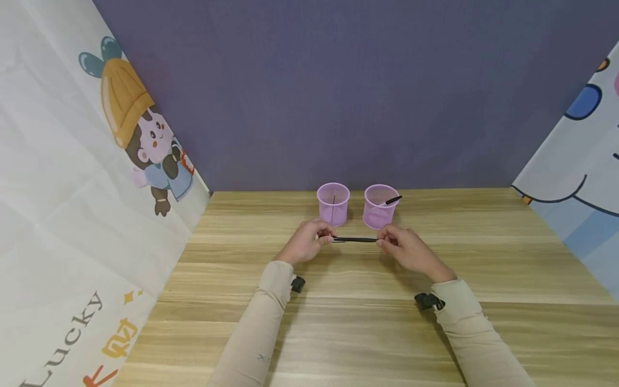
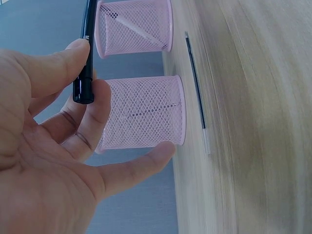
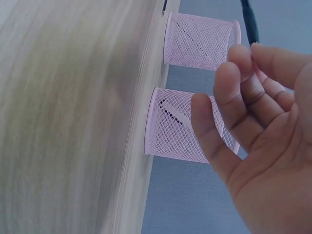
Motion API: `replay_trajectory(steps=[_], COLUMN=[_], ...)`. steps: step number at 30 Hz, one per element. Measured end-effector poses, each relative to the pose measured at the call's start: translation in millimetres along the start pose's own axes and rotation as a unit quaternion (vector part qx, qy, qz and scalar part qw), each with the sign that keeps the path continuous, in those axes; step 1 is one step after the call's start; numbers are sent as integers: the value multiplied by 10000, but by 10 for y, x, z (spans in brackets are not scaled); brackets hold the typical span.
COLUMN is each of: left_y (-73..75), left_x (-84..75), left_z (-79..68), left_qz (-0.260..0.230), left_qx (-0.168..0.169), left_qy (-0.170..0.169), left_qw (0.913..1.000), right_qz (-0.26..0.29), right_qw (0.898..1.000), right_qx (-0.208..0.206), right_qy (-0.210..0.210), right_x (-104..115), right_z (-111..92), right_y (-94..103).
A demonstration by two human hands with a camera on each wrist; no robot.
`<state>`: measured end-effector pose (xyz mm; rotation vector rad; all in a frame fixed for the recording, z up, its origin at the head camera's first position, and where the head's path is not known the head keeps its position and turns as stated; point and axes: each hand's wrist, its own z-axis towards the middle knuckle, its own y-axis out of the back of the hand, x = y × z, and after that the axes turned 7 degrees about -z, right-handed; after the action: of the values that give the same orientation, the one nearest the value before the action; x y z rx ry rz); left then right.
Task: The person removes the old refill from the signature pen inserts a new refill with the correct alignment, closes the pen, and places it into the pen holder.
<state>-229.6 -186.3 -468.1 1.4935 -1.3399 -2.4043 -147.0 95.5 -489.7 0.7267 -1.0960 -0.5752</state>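
Both hands hold one black pen level above the table, in front of two pink mesh cups. My left hand pinches its blunt end between thumb and finger, the little finger stretched out in the left wrist view. At the pen's narrower end, my right hand pinches with thumb and fingertips. Below the pen a thin pen refill, dark with a clear end, lies on the tabletop. The left cup contains a thin dark stick. In the right cup leans a white and black pen.
The wood-grain table ends at a dark blue-grey back panel. Printed cloths hang at both sides, the left cloth showing a cartoon figure. A small black device sits at each wrist.
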Motion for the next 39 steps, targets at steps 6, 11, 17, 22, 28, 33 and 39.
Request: replay_trajectory(steps=[6, 11, 17, 22, 28, 33, 39], left_y=[-4, -8, -10, -15, -20, -21, -20], left_x=[-6, -9, -9, 0, 10, 8, -8], left_z=[3, 7, 9, 13, 20, 22, 19], left_qz=[-9, -13, -10, 39, 65, 36, 37], left_qx=[-4, -14, -13, -78, -107, -94, -83], left_qy=[-9, -14, -81, -213, -284, -251, -200], left_qw=[10000, 10000, 10000, 9997, 9995, 9996, 9998], right_qz=[34, 49, 96, 124, 99, 83, 74], right_qw=[9999, 9999, 9998, 9996, 9994, 9993, 9994], right_qx=[107, 130, 185, 232, 275, 307, 299], right_qy=[-56, -28, -62, -106, -167, -192, -179], right_x=[-14, -25, -14, -11, -10, -5, -2], right_z=[9, 6, 4, 13, 16, 11, 11], right_y=[-9, -9, -5, -9, -11, -1, 5])
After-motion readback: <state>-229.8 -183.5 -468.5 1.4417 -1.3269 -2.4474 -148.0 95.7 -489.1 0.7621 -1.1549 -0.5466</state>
